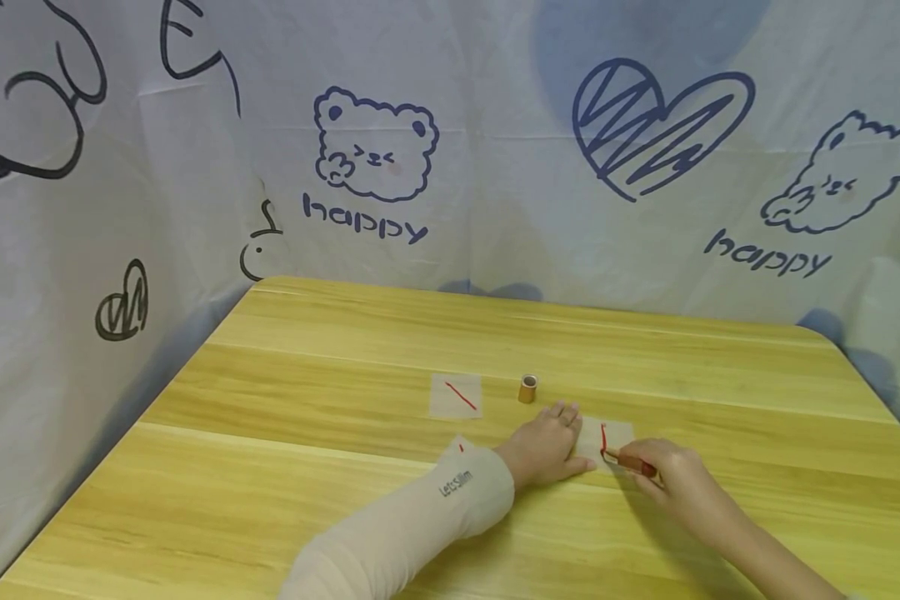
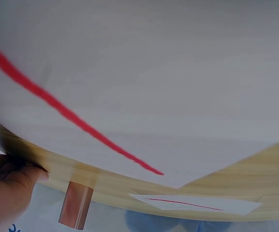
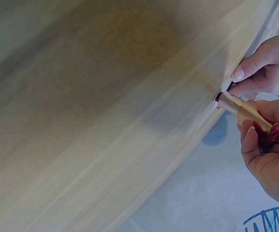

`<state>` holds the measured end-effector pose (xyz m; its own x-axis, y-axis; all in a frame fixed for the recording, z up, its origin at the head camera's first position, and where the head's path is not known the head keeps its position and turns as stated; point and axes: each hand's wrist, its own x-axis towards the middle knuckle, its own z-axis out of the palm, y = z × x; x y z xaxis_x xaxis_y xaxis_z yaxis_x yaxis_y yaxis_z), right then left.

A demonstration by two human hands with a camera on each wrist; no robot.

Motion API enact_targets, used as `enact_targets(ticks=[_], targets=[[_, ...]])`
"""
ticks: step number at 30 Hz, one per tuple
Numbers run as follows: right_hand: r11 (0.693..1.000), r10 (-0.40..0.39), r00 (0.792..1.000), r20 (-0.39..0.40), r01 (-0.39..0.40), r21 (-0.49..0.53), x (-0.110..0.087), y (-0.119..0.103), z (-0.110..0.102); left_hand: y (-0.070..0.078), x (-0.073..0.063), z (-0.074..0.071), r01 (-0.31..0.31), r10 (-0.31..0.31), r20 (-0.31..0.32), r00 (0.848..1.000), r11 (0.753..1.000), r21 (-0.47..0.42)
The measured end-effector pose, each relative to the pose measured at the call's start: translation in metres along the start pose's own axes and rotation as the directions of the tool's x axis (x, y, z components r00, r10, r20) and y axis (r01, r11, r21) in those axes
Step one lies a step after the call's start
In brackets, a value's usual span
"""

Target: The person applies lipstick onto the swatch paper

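My right hand grips a gold lipstick with a red end. Its tip meets a small white paper square, where a red stroke runs down. My left hand lies with its fingers fairly straight at the left edge of that square. Beyond the left hand stands the gold lipstick cap, its hollow end facing up. In the left wrist view the cap shows close to the left hand.
A second paper square with a slanting red line lies left of the cap. Another paper sits partly hidden under the left sleeve. The wooden table meets a white cloth backdrop with drawings behind it.
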<state>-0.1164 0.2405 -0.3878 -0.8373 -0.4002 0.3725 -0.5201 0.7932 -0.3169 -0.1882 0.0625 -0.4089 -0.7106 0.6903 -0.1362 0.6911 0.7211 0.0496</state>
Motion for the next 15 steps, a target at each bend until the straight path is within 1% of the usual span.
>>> enact_targets(ticks=[6,11,15], targets=[[1.0,-0.01,1.0,-0.008,0.01,0.003,-0.002,0.0,0.0005,0.0001,-0.0019,-0.0015,-0.001,0.001,0.0,1.0,1.0,-0.011],[1.0,0.0,1.0,-0.004,0.0,0.009,-0.0026,0.0002,0.0003,0.0,-0.0001,0.0,0.0,0.0,0.001,1.0,1.0,-0.007],[1.0,-0.008,1.0,-0.005,0.008,0.008,-0.0035,0.0004,0.0003,-0.0001,0.0003,-0.0007,0.004,-0.003,0.01,1.0,1.0,-0.011]])
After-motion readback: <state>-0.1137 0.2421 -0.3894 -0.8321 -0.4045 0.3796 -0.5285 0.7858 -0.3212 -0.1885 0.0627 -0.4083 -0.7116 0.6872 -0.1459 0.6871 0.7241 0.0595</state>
